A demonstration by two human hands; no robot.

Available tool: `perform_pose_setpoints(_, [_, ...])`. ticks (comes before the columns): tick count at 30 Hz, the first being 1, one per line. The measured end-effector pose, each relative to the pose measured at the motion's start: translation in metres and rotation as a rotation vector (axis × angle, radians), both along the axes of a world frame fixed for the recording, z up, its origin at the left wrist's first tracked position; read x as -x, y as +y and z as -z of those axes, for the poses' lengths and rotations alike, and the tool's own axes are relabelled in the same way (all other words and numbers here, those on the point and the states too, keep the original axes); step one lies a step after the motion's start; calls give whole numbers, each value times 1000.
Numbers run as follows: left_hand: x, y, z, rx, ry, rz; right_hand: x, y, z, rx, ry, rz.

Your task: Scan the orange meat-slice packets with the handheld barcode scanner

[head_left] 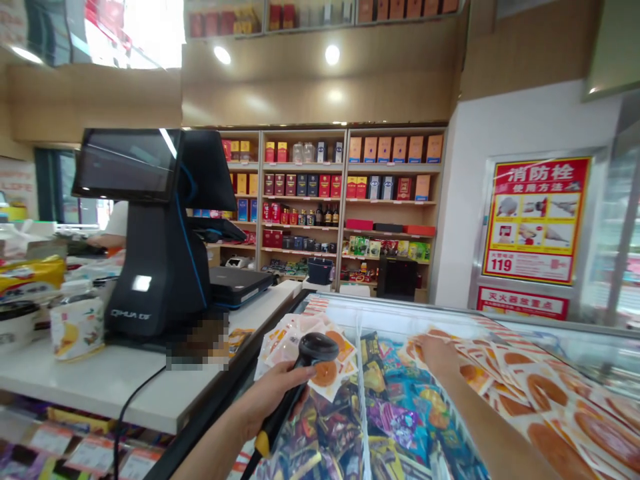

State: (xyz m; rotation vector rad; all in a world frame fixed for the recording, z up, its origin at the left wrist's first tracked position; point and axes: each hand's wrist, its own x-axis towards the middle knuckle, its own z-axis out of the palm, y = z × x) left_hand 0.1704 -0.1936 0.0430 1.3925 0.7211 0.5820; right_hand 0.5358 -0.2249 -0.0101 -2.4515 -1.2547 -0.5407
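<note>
The left hand (280, 393) has its grip clamped round the handle, the best hold, of a black-and-yellow plastic barcode scanner (318, 348), probably light and rigid. Rightward, the right hand (434, 355) is at flat white packets with brown discs (547, 390), likely slippery, best edge-pinched; its fingertips are obscured, its grip unclear.

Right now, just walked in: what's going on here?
Someone is working over an open-topped display case of packets. Their left hand holds a handheld scanner, in front of a fanned-out group of flat packs. Their right hand is at the far end of an overlapping row of similar packs; its grip isn't clear. A checkout terminal stands on the counter to the left.
</note>
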Motion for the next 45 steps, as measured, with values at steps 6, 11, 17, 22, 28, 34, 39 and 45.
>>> perform_pose_setpoints(6, [-9,8,5,32,-15,43,-28,-22,-32,-165,6,117])
perform_pose_setpoints(11, [-14,3,3,43,-22,98,-16,-24,-36,-397,195,-22])
perform_pose_setpoints(17, [-6,-3,-4,29,-32,144,20,-10,-24,-493,352,-124])
perform_pose_setpoints(22, [-3,-3,-6,58,-24,131,31,0,-20,-536,384,-154])
perform_pose_setpoints(28, [-4,-3,-10,71,-66,158,44,3,-20,-542,398,-158])
perform_pose_setpoints(34, [-1,-4,-13,36,-84,202,47,5,-25,-547,411,-132])
perform_pose_setpoints(39, [-5,1,-10,79,-117,162,46,8,-18,-713,490,-117])
perform_pose_setpoints(45, [-9,2,-10,143,-150,137,58,9,2,-846,617,-25])
